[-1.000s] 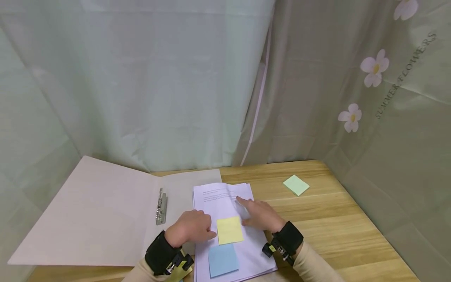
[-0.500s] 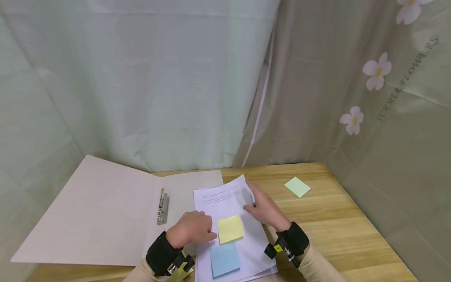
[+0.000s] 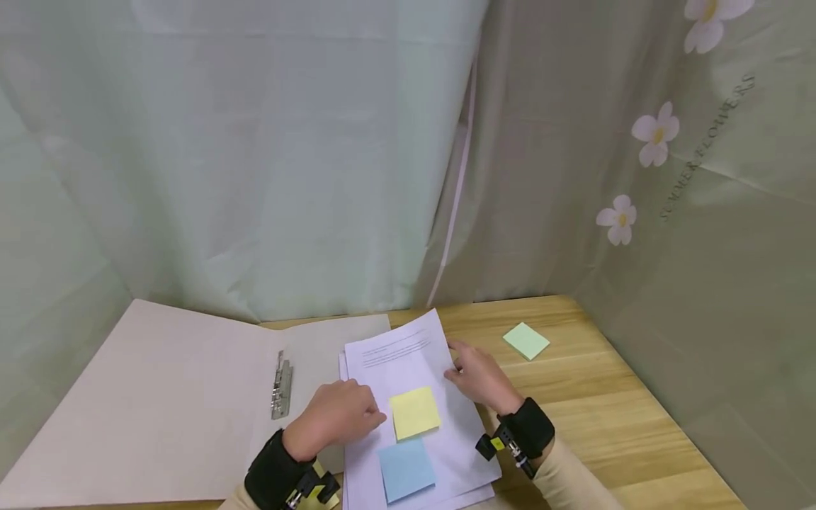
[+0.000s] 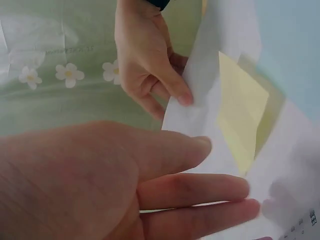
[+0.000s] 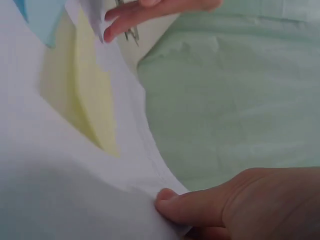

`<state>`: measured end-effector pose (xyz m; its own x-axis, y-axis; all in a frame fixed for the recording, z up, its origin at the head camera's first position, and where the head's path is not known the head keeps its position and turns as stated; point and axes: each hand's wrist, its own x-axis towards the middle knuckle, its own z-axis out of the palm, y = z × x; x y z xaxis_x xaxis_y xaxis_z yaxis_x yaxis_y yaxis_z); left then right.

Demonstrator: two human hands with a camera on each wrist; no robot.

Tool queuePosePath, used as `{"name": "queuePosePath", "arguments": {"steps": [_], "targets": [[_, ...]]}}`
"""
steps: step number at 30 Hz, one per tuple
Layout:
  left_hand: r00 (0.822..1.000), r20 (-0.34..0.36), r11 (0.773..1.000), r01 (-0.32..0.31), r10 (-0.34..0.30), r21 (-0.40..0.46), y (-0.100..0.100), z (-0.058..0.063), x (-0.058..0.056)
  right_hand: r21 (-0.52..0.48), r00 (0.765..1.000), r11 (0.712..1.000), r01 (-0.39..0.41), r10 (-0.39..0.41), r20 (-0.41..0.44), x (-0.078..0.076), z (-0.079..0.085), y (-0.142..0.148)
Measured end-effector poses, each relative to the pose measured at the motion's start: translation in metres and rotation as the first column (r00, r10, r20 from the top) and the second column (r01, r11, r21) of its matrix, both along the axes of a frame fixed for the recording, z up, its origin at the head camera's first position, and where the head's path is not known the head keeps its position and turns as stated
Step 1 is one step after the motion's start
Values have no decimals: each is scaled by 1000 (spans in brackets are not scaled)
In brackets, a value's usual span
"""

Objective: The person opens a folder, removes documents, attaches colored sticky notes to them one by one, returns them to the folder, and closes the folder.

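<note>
A stack of printed paper sheets [image 3: 446, 453] lies partly over the right cover of an open ring binder [image 3: 191, 411]. A yellow sticky note [image 3: 416, 412] and a blue sticky note [image 3: 408, 469] are on the top sheet. My right hand [image 3: 481, 379] pinches the right edge of that sheet, thumb [image 5: 182, 205] on top and fingers below; the sheet's far end curves upward. My left hand [image 3: 338, 414] is over the left side of the sheets, its fingers [image 4: 200, 190] extended and fairly straight. Whether they touch the paper I cannot tell.
A green sticky note pad [image 3: 526, 341] lies on the wooden table [image 3: 599, 411] to the right. The binder's metal clip [image 3: 281, 388] stands near its spine. Another yellow note [image 3: 319, 499] is partly hidden below the left wrist. A flowered curtain [image 3: 357, 177] encloses the table.
My right hand has moved from lying on the sheets to their right edge and taken hold of the top sheet, whose far end has lifted. My left hand has barely moved.
</note>
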<state>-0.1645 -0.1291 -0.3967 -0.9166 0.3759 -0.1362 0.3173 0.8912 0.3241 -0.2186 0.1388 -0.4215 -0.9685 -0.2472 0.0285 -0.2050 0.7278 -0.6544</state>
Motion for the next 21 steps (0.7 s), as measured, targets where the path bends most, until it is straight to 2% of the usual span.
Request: {"name": "queuePosePath", "arguments": {"steps": [4,8,14,21], "targets": [[1000,-26,998,-8,10,55,-3,0,1,94,1000,995,15,-13,-27,-5,7,17],[1000,-8,996,-14,15,84,-5,2,0,149,999,989,15,-10,-37,-15,17,43],[1000,-11,997,-14,15,77,-5,3,-1,206,996,975,85,-90,13,-27,26,85],[999,12,997,-33,32,65,-4,3,-1,265,981,955,130,-163,104,-34,21,106]]}}
